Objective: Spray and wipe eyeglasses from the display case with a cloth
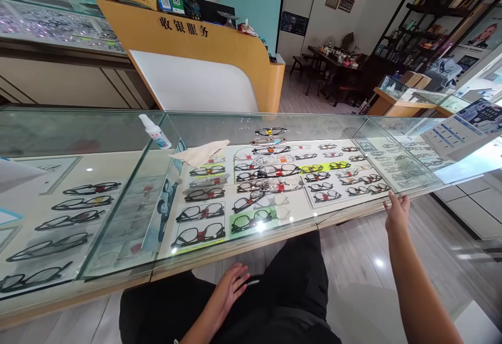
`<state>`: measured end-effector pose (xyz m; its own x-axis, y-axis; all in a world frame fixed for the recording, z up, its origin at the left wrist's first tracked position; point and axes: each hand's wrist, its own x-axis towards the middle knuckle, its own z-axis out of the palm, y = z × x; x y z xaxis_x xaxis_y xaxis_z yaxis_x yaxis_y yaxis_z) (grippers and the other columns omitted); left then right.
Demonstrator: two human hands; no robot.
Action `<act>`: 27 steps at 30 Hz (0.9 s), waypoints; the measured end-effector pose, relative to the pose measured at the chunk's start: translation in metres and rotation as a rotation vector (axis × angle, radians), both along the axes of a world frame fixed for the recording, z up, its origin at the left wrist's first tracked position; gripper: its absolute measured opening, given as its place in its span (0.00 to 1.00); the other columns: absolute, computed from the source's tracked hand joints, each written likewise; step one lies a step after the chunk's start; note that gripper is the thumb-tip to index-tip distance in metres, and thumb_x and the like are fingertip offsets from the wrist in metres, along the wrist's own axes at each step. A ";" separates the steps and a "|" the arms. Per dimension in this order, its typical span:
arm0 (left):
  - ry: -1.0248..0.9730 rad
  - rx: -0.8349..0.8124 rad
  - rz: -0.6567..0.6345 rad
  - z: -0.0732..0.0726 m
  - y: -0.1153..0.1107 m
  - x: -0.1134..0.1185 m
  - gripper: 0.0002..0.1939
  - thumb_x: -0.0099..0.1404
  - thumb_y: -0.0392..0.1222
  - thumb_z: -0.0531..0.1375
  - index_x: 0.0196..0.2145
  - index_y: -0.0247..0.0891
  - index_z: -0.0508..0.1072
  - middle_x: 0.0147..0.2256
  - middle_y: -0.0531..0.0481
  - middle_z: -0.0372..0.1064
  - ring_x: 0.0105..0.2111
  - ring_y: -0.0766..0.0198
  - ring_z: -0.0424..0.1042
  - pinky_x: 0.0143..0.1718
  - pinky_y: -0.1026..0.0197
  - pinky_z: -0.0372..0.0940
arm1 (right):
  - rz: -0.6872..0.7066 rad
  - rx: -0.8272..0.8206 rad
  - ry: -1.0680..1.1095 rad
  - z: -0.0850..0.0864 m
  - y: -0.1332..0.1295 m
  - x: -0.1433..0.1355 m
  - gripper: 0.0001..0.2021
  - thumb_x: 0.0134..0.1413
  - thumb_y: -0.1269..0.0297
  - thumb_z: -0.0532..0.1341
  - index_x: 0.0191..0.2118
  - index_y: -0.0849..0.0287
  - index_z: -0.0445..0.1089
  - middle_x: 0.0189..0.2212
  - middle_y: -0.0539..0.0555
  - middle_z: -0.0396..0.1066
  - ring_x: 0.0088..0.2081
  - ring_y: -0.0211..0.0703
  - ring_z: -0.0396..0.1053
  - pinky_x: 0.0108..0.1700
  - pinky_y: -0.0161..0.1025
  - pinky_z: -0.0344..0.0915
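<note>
My left hand (232,285) rests over my lap below the counter, fingers stretched out, holding nothing. At the front edge of the glass display counter (298,221), my right hand (397,211) touches the rim with its fingertips, fingers slightly bent and apart. Between the hands, a column of eyeglasses (279,170) seems to lie on the glass top, overlapping the rows below. One dark pair of glasses (249,201) sits tilted at its near end. Under the glass are more frames, such as a black pair (200,234). A beige cloth (202,153) lies crumpled on the glass beside a white spray bottle (156,132).
A printed sheet (465,127) stands on the counter at the right, and white paper (19,190) shows at the left edge. Beyond the counter are a cashier desk (219,46), a dark wooden table (333,59) with seats, and another display case (411,93).
</note>
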<state>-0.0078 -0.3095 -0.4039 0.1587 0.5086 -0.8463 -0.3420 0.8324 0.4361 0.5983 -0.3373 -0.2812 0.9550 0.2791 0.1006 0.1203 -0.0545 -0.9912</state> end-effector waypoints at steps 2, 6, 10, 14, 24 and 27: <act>-0.009 -0.011 0.133 -0.015 0.014 -0.004 0.14 0.65 0.38 0.66 0.48 0.42 0.74 0.53 0.42 0.79 0.45 0.54 0.83 0.47 0.55 0.73 | -0.013 -0.016 0.085 -0.006 -0.012 -0.008 0.32 0.51 0.41 0.64 0.60 0.49 0.64 0.68 0.59 0.67 0.66 0.50 0.72 0.65 0.54 0.72; -0.021 0.012 0.247 -0.019 0.032 -0.009 0.10 0.66 0.35 0.66 0.44 0.42 0.72 0.45 0.48 0.78 0.42 0.59 0.83 0.43 0.59 0.73 | -0.019 -0.120 0.206 -0.034 -0.028 -0.045 0.26 0.46 0.40 0.59 0.46 0.52 0.66 0.52 0.62 0.77 0.51 0.52 0.79 0.52 0.49 0.77; 0.006 -0.012 0.303 -0.013 0.035 -0.004 0.10 0.64 0.34 0.68 0.42 0.39 0.73 0.38 0.51 0.75 0.30 0.66 0.76 0.28 0.66 0.65 | 0.135 -0.285 0.254 -0.072 -0.038 -0.093 0.27 0.30 0.45 0.69 0.38 0.56 0.71 0.37 0.59 0.79 0.38 0.53 0.79 0.38 0.43 0.73; 0.014 -0.014 0.283 -0.004 0.025 -0.004 0.07 0.66 0.36 0.68 0.40 0.38 0.73 0.35 0.52 0.75 0.22 0.70 0.65 0.20 0.67 0.57 | 0.198 -0.420 0.225 -0.087 -0.051 -0.112 0.28 0.33 0.44 0.64 0.40 0.58 0.74 0.34 0.56 0.77 0.37 0.52 0.77 0.37 0.42 0.69; 0.055 -0.110 -0.101 0.029 -0.031 -0.040 0.13 0.59 0.41 0.73 0.41 0.39 0.78 0.42 0.42 0.82 0.24 0.66 0.70 0.22 0.66 0.60 | 0.806 -1.125 0.386 -0.119 -0.081 -0.159 0.10 0.65 0.64 0.69 0.32 0.62 0.75 0.24 0.48 0.73 0.24 0.38 0.70 0.28 0.35 0.64; 0.104 0.269 -0.646 0.083 -0.048 -0.059 0.12 0.59 0.51 0.75 0.36 0.43 0.82 0.40 0.43 0.82 0.38 0.54 0.78 0.40 0.57 0.74 | 0.932 -1.265 0.391 -0.141 -0.098 -0.199 0.13 0.72 0.59 0.69 0.37 0.62 0.74 0.29 0.46 0.74 0.26 0.34 0.70 0.31 0.34 0.71</act>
<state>-0.0666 -0.3576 -0.3205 0.4247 0.5333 -0.7315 0.2388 0.7134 0.6588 0.3995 -0.4350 -0.4223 0.3256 0.4566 -0.8280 0.3416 -0.8733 -0.3473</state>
